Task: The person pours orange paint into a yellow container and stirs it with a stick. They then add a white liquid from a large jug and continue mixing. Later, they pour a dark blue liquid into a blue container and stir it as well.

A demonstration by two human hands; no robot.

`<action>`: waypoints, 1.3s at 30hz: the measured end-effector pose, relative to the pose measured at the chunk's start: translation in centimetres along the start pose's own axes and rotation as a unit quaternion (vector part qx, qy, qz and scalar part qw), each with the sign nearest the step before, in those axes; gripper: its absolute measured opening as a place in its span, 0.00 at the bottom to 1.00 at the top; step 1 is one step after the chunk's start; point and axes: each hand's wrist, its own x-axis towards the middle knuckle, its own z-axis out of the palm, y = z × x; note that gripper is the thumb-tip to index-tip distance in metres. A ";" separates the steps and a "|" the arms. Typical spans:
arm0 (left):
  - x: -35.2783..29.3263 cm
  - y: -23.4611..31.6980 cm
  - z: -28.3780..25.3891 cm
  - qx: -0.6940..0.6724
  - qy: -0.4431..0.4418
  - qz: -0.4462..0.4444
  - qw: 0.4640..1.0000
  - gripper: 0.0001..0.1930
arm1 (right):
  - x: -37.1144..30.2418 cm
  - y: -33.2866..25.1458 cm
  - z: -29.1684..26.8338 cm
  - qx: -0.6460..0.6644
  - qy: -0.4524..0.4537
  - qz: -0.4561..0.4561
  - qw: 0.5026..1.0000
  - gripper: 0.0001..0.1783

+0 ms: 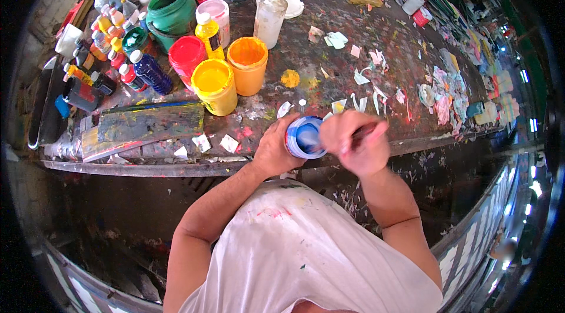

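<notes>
My left hand [274, 149] is wrapped round the side of a small tub of blue paint [305, 137] at the table's front edge. The tub is tilted so that its open mouth shows, with blue and whitish smears inside. Just right of the rim is my right hand [356, 141], closed and blurred by motion. Its fingers are curled together by the tub's mouth, and whatever they grip is hidden. Beyond the left hand stand an open tub of yellow paint [214, 87], an open tub of orange paint [247, 65] and a red tub [187, 58].
Paint bottles [151, 73] crowd the table's left side, near a green pot [170, 15]. A paint-stained board [152, 121] lies at the front left. Paper scraps [379, 60] are scattered across the middle, and crumpled rags [442, 101] lie at the right.
</notes>
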 end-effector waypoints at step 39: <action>0.3 -1.6 -0.7 -0.004 -0.033 0.044 0.998 0.63 | -0.4 -0.9 2.0 0.016 0.084 -0.034 0.996 0.40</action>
